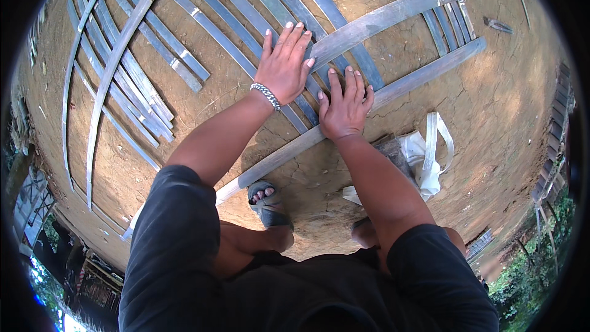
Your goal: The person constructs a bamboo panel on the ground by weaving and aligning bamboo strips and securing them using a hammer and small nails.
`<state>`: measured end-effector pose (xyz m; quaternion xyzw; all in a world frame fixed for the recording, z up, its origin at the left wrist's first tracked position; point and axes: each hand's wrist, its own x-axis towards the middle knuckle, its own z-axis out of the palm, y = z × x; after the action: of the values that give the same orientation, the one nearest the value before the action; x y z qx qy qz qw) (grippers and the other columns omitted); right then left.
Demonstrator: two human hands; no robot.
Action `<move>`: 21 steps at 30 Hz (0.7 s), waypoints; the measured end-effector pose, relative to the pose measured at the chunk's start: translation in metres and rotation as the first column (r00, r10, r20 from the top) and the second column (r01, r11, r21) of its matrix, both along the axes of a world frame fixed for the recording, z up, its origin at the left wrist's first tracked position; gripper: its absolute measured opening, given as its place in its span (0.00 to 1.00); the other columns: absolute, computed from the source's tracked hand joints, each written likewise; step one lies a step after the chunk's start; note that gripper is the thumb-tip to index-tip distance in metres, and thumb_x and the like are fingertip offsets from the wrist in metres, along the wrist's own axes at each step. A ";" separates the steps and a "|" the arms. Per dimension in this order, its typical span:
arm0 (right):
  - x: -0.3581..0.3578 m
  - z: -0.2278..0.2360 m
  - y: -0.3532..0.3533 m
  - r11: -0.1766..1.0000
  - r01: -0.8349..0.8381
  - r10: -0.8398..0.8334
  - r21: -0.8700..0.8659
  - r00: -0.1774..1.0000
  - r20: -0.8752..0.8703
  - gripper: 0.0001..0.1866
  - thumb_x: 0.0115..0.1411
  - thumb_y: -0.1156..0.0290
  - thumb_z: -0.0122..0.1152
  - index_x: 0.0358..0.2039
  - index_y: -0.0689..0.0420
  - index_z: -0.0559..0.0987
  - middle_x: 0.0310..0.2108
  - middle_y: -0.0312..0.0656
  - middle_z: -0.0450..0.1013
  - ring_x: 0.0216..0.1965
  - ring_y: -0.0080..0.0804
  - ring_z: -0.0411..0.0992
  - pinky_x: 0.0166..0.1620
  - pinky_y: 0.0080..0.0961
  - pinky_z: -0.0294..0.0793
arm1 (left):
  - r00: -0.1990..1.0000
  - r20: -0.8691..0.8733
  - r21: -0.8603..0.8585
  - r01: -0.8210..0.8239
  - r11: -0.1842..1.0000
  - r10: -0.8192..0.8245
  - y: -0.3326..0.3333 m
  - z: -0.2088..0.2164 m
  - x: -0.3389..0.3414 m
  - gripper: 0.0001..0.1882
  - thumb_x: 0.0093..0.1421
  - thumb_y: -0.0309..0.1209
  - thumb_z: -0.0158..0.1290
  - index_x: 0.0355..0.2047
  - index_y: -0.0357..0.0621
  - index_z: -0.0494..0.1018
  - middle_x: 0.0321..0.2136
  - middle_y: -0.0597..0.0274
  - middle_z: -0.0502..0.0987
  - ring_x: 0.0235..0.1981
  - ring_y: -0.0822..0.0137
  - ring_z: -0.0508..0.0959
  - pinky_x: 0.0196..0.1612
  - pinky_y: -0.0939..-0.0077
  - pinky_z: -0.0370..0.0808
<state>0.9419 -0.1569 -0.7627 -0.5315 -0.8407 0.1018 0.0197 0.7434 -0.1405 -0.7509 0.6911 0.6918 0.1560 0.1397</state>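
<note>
Down low, a person in a dark shirt is crouching on the cracked, dry earthen ground (491,117), a grey sandal (268,204) planted just behind a long pale split bamboo slat (393,91) running diagonally. The right hand (345,107) is pressing flat on that slat, fingers spread, gripping nothing. The left hand (284,64), with a silver chain bracelet (266,95) at the wrist, is lying open on the grey-blue bamboo strips (246,31) crossing it. Splinters look like a risk here, since bare palms are bearing on raw split edges, and a strip could spring loose. A white cloth bundle (424,163) is lying beside the right forearm. Farther out, more strips (123,80) are fanning across the yard, fencing and trees at its rim.
</note>
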 end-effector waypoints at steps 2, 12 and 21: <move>0.001 0.000 0.001 1.000 -0.010 0.010 0.008 1.000 -0.019 0.30 0.67 0.52 0.55 0.69 0.41 0.68 0.71 0.47 0.57 0.73 0.47 0.51 0.70 0.62 0.44 | 1.000 -0.019 -0.063 -0.007 0.998 0.006 0.001 0.000 0.004 0.30 0.71 0.40 0.49 0.70 0.44 0.61 0.72 0.54 0.61 0.75 0.53 0.56 0.75 0.41 0.44; 0.004 -0.002 0.000 0.999 0.011 -0.013 -0.036 0.998 -0.055 0.27 0.64 0.52 0.59 0.65 0.36 0.73 0.70 0.42 0.60 0.72 0.43 0.54 0.68 0.61 0.49 | 0.998 0.045 -0.116 0.053 0.992 -0.048 0.007 -0.009 0.000 0.30 0.67 0.39 0.53 0.67 0.43 0.66 0.71 0.49 0.61 0.74 0.49 0.57 0.74 0.34 0.44; 0.004 -0.002 0.001 0.999 0.019 -0.021 -0.039 0.998 -0.055 0.26 0.65 0.53 0.58 0.64 0.37 0.74 0.70 0.42 0.60 0.72 0.43 0.54 0.69 0.60 0.48 | 0.997 0.037 -0.145 0.073 0.987 -0.069 0.010 -0.010 0.001 0.28 0.64 0.37 0.55 0.64 0.45 0.69 0.72 0.46 0.59 0.74 0.46 0.56 0.73 0.33 0.42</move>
<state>0.9458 -0.1559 -0.7647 -0.5370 -0.8324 0.1325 0.0337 0.7445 -0.1307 -0.7613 0.7006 0.6739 0.1109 0.2064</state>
